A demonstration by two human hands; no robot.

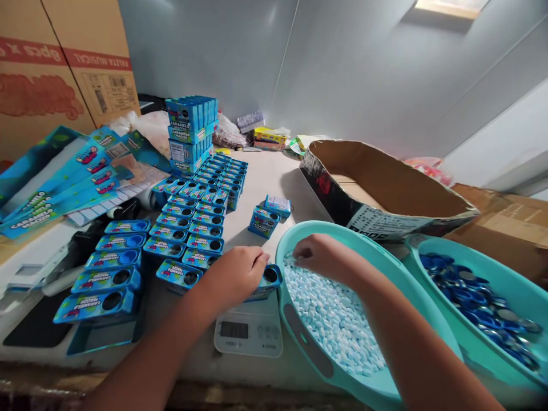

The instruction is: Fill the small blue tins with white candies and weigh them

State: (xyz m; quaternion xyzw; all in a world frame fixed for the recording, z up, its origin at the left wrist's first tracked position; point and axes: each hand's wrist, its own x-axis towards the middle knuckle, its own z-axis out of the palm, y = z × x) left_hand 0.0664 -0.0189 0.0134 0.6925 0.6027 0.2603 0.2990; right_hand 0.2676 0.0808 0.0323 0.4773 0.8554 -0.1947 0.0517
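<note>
My left hand (237, 275) is closed round a small blue candy box (269, 278) with a round hole on top, which stands on a white kitchen scale (249, 330). My right hand (322, 257) reaches into a turquoise basin (299, 337) full of small pale blue and white candies (334, 319); its fingers are curled and pinched at the near-left edge of the pile. What they pinch is hidden.
Rows of the same blue boxes (188, 225) lie left of the scale, with a stack (191, 132) behind and flat blue cartons (55, 182) at the far left. A second turquoise basin (509, 354) holds blue caps (475, 299). An open cardboard box (385, 188) stands behind.
</note>
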